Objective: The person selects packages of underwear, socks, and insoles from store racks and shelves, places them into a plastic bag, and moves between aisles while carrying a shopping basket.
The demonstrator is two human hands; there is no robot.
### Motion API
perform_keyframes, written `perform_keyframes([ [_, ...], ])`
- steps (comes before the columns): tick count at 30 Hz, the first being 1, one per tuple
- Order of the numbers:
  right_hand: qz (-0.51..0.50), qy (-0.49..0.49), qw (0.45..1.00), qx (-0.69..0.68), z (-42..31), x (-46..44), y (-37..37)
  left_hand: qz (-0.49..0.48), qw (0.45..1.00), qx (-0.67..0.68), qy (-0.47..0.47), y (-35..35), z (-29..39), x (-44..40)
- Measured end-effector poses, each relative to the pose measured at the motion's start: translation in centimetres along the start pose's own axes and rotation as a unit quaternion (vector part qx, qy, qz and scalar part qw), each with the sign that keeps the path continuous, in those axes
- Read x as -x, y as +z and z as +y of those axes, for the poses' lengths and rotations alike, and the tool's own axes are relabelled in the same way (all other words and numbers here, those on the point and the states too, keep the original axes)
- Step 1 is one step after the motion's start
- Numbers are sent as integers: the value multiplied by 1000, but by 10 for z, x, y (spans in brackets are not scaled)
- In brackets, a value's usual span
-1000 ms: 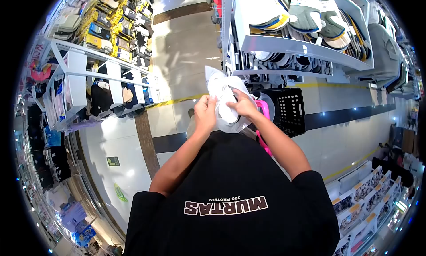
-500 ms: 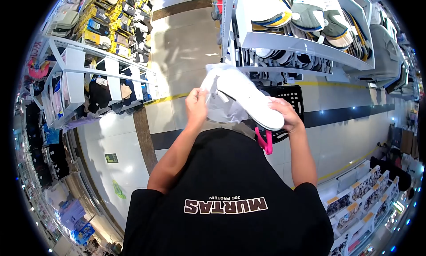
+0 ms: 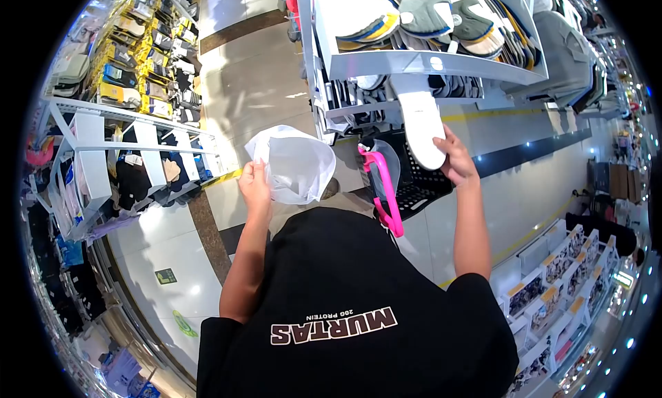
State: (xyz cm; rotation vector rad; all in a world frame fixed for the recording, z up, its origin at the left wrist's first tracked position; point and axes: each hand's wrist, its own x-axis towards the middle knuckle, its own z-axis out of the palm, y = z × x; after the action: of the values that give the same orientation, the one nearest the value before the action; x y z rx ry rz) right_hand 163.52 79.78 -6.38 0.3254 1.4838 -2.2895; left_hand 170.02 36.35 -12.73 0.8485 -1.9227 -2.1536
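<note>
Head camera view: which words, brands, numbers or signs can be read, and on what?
"MURTAS": black shirt, upside down here.
"20G PROTEIN": same shirt, smaller, upside down.
Too small or blurred: green floor sign, mark on white slipper, yellow packaging, right-hand shelf labels, other shop lettering.

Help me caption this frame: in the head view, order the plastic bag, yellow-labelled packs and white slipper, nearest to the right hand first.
1. White slipper: held in the right hand.
2. Plastic bag: to its left, in the left hand.
3. Yellow-labelled packs: on display, upper left.
</note>
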Motion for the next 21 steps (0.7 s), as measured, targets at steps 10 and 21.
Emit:
perform_keyframes([
  [10,143,-44,952,267,-40,6,-34,-26,998,-48,-5,-3,10,11],
  [21,-53,-266,848,456,-16,12,8,-226,974,-25,-9,53,35,34],
])
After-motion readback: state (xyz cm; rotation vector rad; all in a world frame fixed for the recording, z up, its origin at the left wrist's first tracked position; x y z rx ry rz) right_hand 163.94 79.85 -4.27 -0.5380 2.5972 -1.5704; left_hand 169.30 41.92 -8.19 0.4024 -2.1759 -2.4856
